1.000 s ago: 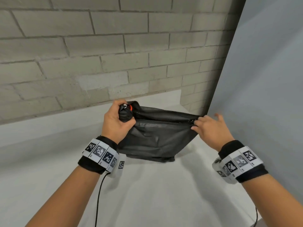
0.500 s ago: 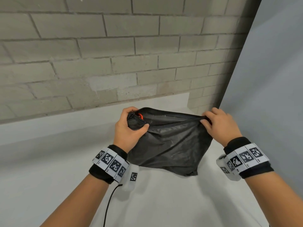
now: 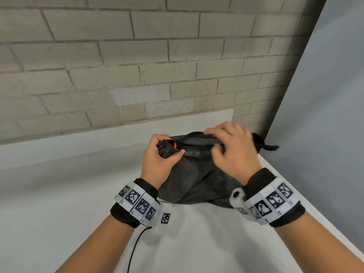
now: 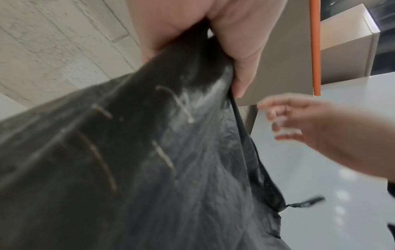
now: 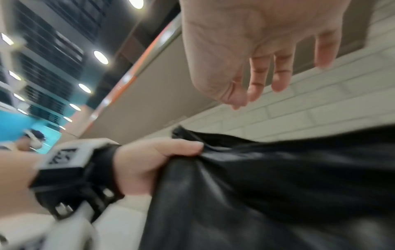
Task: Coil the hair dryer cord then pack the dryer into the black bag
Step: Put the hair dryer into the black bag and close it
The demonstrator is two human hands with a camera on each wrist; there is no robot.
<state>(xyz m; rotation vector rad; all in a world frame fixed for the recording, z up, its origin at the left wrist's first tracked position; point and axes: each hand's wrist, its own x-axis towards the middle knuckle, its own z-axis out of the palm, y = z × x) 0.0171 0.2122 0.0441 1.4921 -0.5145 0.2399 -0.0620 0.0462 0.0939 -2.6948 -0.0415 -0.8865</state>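
The black bag (image 3: 197, 174) hangs just above the white table (image 3: 78, 194), bulging, with a small orange part (image 3: 173, 144) showing in its mouth at the left corner. The rest of the hair dryer and its cord are hidden. My left hand (image 3: 167, 148) grips the bag's top left corner, fingers curled round the bunched fabric (image 4: 203, 59). My right hand (image 3: 216, 144) hovers over the middle of the bag's top edge with relaxed fingers (image 5: 280, 81), holding nothing. The bag's pull tab (image 3: 271, 147) sticks out at the free right end.
A grey brick wall (image 3: 137, 66) stands right behind the table. A grey partition (image 3: 325, 115) closes off the right side along the table's right edge. A thin black cable (image 3: 136, 247) hangs from my left wrist band over the near table.
My right hand has let go of the bag's right end and moved left over the top edge. The left hand keeps its grip on the left corner.
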